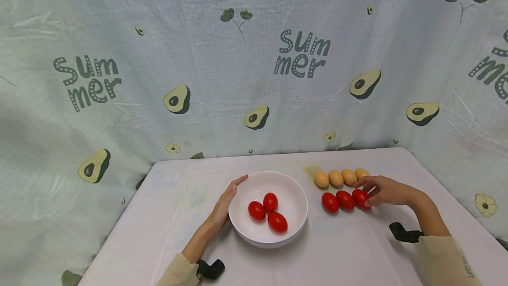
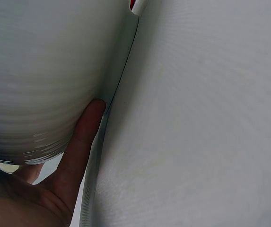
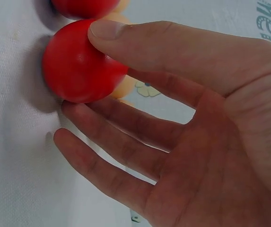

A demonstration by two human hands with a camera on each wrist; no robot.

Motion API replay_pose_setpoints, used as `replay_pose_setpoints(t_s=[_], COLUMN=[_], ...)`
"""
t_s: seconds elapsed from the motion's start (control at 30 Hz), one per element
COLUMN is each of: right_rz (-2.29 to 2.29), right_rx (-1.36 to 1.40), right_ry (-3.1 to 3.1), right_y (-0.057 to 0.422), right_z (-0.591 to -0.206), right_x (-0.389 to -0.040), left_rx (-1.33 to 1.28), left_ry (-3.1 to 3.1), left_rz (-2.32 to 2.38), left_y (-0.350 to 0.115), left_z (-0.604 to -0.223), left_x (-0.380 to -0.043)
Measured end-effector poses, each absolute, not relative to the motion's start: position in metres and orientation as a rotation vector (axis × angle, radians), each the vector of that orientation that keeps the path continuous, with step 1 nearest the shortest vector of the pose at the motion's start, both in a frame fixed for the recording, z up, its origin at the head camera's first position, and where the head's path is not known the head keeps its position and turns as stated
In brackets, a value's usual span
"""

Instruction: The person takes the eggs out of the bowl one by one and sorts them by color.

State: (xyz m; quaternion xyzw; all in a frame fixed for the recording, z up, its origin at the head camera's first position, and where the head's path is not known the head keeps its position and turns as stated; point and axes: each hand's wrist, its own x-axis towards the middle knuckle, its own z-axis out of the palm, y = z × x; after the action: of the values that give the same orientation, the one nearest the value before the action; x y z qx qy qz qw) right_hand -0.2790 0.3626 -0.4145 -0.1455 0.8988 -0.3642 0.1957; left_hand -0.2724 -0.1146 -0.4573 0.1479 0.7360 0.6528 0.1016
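A white bowl (image 1: 267,237) with three red eggs (image 1: 277,222) inside stands mid-table. Against its left side rests my left hand (image 1: 224,204), fingers straight along the wall; the left wrist view shows the thumb (image 2: 85,137) lying on the bowl's outer side (image 2: 45,85). To the right of the bowl, three more red eggs lie in a row. My right hand (image 1: 386,190) pinches the rightmost red egg (image 1: 360,197) between thumb and fingers. Up close, the thumb (image 3: 111,35) presses on that egg's (image 3: 78,66) side, with fingertips at its other side.
Behind the red row sits a row of several tan eggs (image 1: 335,178), close to my right fingers. The white table (image 1: 190,197) ends at a patterned curtain (image 1: 222,78) behind. A black wrist mount (image 1: 405,233) juts out by each sleeve.
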Motion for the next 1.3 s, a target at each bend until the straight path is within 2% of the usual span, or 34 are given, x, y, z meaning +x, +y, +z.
replay_pose_setpoints(t_s=[0.8,1.3], right_rz=[-0.957,-0.923], right_rx=[-0.522,-0.7], right_ry=[2.755,2.779], right_y=[0.353,0.311], right_z=[-0.389,-0.376], right_x=[-0.272,-0.276], left_rx=[0.46,0.468], left_ry=[2.159,2.119], left_rz=[1.953,1.978], left_y=[-0.113,-0.114], left_z=[-0.456,-0.458], left_x=[-0.27,-0.271])
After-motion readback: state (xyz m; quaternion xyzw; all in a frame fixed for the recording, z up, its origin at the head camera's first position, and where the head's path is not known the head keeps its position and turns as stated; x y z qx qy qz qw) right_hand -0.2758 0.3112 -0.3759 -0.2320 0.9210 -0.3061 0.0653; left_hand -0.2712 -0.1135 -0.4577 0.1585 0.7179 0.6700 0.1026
